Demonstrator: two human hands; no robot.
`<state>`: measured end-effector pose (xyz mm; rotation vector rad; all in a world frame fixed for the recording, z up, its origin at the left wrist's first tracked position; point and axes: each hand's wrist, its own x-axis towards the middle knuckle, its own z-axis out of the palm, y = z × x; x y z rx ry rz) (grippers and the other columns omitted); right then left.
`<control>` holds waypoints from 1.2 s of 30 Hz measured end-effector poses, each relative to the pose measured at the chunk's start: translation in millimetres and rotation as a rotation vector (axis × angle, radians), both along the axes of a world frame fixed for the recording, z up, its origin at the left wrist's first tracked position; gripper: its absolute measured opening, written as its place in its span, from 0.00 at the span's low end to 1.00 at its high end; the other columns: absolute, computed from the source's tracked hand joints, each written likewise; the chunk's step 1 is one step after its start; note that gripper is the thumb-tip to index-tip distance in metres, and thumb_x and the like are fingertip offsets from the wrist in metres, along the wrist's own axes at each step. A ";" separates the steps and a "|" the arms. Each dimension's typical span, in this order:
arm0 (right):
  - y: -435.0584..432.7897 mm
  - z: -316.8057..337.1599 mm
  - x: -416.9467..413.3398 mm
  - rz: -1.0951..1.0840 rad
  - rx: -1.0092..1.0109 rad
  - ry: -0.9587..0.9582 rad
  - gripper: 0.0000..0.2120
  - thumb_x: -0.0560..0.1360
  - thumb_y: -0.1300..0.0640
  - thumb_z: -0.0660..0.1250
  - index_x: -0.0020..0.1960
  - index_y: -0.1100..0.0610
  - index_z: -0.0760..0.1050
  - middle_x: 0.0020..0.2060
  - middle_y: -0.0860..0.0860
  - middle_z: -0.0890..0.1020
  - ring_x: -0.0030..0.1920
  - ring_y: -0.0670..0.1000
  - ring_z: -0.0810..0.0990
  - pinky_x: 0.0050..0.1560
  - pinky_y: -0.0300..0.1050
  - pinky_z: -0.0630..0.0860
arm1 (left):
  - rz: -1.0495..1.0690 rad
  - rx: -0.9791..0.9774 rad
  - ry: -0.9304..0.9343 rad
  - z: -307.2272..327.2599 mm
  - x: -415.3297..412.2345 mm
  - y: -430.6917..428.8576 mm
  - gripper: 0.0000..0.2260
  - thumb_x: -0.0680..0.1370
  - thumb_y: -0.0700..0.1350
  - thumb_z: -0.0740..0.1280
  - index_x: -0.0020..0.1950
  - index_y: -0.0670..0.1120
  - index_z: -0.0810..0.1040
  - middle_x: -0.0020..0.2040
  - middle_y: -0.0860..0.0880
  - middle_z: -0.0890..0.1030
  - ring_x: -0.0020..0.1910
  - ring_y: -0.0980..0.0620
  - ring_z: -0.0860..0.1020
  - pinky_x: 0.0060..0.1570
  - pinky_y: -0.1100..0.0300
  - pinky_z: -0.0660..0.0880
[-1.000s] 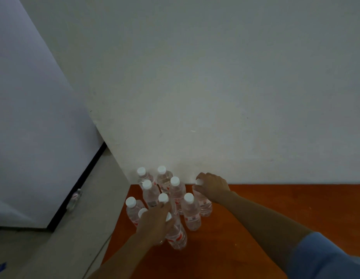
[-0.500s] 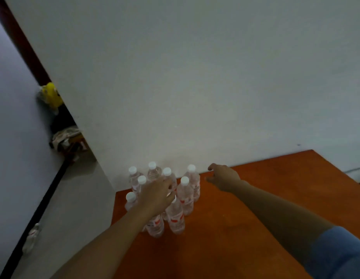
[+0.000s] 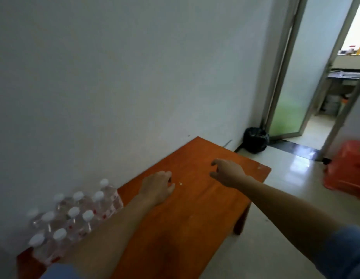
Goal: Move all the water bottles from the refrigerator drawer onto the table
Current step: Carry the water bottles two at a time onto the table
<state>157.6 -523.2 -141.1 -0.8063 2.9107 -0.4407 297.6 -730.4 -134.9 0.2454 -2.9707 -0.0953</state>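
Note:
Several clear water bottles (image 3: pixel 78 214) with white caps and red labels stand upright in a cluster on the left end of the orange-brown table (image 3: pixel 195 208), close to the white wall. My left hand (image 3: pixel 158 186) hovers over the middle of the table, to the right of the bottles, fingers loosely curled and holding nothing. My right hand (image 3: pixel 227 172) is further right over the table, fingers relaxed and empty. The refrigerator drawer is out of view.
A white wall (image 3: pixel 134 77) runs along the table's far side. A black bag (image 3: pixel 255 139) sits in the corner by an open glass door (image 3: pixel 285 97). A red plastic stool (image 3: pixel 348 166) stands on the glossy floor at the right.
Both hands have let go of the bottles and moved right, away from the cluster. The view has swung right, so the bottles now sit at the lower left.

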 end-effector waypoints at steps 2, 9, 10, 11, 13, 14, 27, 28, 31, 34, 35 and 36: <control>56.3 3.5 -5.3 -0.096 -0.004 0.011 0.22 0.77 0.45 0.65 0.68 0.51 0.70 0.55 0.51 0.80 0.49 0.51 0.79 0.49 0.48 0.80 | -0.080 -0.002 -0.008 4.2 -20.9 47.0 0.12 0.79 0.55 0.62 0.55 0.49 0.75 0.53 0.48 0.79 0.50 0.48 0.79 0.46 0.54 0.75; 290.4 10.0 -12.7 -0.367 0.003 0.000 0.21 0.77 0.43 0.64 0.66 0.50 0.71 0.57 0.51 0.81 0.55 0.54 0.79 0.51 0.47 0.76 | -0.322 0.067 -0.001 11.3 -93.0 245.9 0.10 0.78 0.54 0.62 0.52 0.50 0.76 0.48 0.51 0.79 0.43 0.52 0.77 0.40 0.58 0.75; 327.6 10.6 -13.0 -0.402 0.009 0.003 0.21 0.77 0.43 0.64 0.67 0.50 0.71 0.57 0.51 0.81 0.55 0.54 0.79 0.51 0.47 0.76 | -0.362 0.081 -0.005 10.7 -101.4 279.0 0.09 0.78 0.54 0.63 0.52 0.50 0.76 0.47 0.51 0.79 0.42 0.53 0.77 0.40 0.57 0.76; 363.8 11.5 -13.1 -0.442 0.011 0.003 0.21 0.77 0.43 0.64 0.67 0.50 0.71 0.57 0.51 0.81 0.55 0.54 0.79 0.51 0.47 0.75 | -0.397 0.091 -0.006 9.6 -109.1 311.3 0.09 0.78 0.54 0.63 0.51 0.50 0.75 0.47 0.51 0.79 0.41 0.52 0.77 0.41 0.56 0.77; 429.2 13.3 -13.4 -0.527 -0.012 0.011 0.20 0.76 0.43 0.64 0.65 0.50 0.72 0.57 0.53 0.81 0.54 0.55 0.79 0.50 0.47 0.75 | -0.457 0.107 -0.017 4.5 -125.5 369.2 0.10 0.77 0.55 0.63 0.51 0.50 0.76 0.47 0.50 0.79 0.42 0.52 0.78 0.44 0.54 0.78; 458.4 13.4 -12.5 -0.565 -0.027 0.017 0.19 0.76 0.43 0.64 0.63 0.50 0.72 0.57 0.54 0.80 0.53 0.56 0.79 0.49 0.47 0.75 | -0.486 0.103 -0.032 2.0 -132.7 395.8 0.11 0.77 0.55 0.63 0.52 0.50 0.76 0.48 0.50 0.79 0.43 0.52 0.78 0.45 0.53 0.79; 719.4 -18.0 -75.5 -0.937 -0.007 -0.028 0.21 0.76 0.43 0.65 0.66 0.51 0.72 0.59 0.52 0.80 0.56 0.54 0.79 0.53 0.49 0.76 | -0.812 0.043 -0.051 -13.3 -291.2 668.2 0.10 0.79 0.53 0.61 0.54 0.49 0.75 0.50 0.50 0.79 0.43 0.53 0.73 0.41 0.60 0.67; 736.7 -18.1 -88.0 -0.959 -0.013 -0.026 0.21 0.77 0.43 0.65 0.66 0.51 0.71 0.59 0.53 0.80 0.56 0.54 0.79 0.53 0.49 0.76 | -0.841 0.048 -0.047 -14.4 -308.6 686.5 0.10 0.79 0.53 0.62 0.53 0.49 0.74 0.49 0.50 0.79 0.43 0.53 0.73 0.41 0.61 0.66; 783.8 -11.4 -125.0 -1.032 -0.011 -0.029 0.22 0.77 0.43 0.64 0.67 0.52 0.70 0.58 0.53 0.80 0.56 0.54 0.79 0.53 0.50 0.77 | -0.936 0.093 -0.070 -13.8 -364.9 737.8 0.07 0.79 0.53 0.62 0.52 0.50 0.74 0.48 0.53 0.78 0.41 0.55 0.73 0.37 0.64 0.65; 826.7 -4.3 -157.7 -1.097 -0.022 -0.002 0.21 0.78 0.43 0.64 0.67 0.52 0.70 0.58 0.53 0.80 0.56 0.54 0.78 0.50 0.47 0.75 | -1.023 0.122 -0.075 -5.7 -420.6 790.8 0.06 0.78 0.52 0.64 0.50 0.50 0.75 0.46 0.53 0.77 0.41 0.56 0.75 0.41 0.64 0.69; 840.7 -2.8 -166.0 -1.114 -0.027 0.002 0.21 0.78 0.43 0.64 0.67 0.52 0.70 0.59 0.52 0.79 0.56 0.54 0.78 0.49 0.46 0.74 | -1.035 0.131 -0.076 -3.0 -436.0 808.7 0.07 0.78 0.52 0.64 0.48 0.50 0.75 0.45 0.53 0.77 0.41 0.55 0.76 0.43 0.62 0.73; 854.3 -2.1 -172.8 -1.132 -0.028 -0.004 0.22 0.78 0.43 0.64 0.67 0.52 0.70 0.59 0.52 0.79 0.56 0.54 0.78 0.48 0.46 0.74 | -1.050 0.138 -0.075 -1.4 -448.9 826.0 0.07 0.78 0.52 0.64 0.47 0.50 0.75 0.44 0.53 0.78 0.41 0.54 0.77 0.44 0.59 0.76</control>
